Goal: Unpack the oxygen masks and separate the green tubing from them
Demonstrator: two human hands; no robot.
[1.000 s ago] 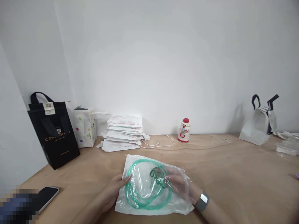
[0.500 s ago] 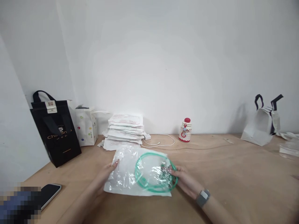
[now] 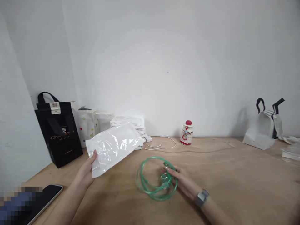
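My left hand (image 3: 87,170) grips the lower left corner of a clear-fronted white plastic pouch (image 3: 114,147). The pouch is raised and tilted, partly covering a stack of white packets behind it. Coiled green tubing (image 3: 153,195), with a clear green-tinted piece that looks like an oxygen mask (image 3: 165,178), hangs from my right hand (image 3: 177,176) above the table. Thumb and fingers of that hand are closed on the bundle. Pouch and tubing are apart from each other.
On the wooden table (image 3: 211,175) stand a black bag (image 3: 62,134), a dotted white bag (image 3: 88,125), stacked packets (image 3: 127,120), a white cable (image 3: 164,148), a red-capped bottle (image 3: 187,133) and a white bag (image 3: 259,131). A phone (image 3: 47,200) lies front left.
The green tubing has come out of the pouch in my right hand. My left hand has moved the pouch left and up.
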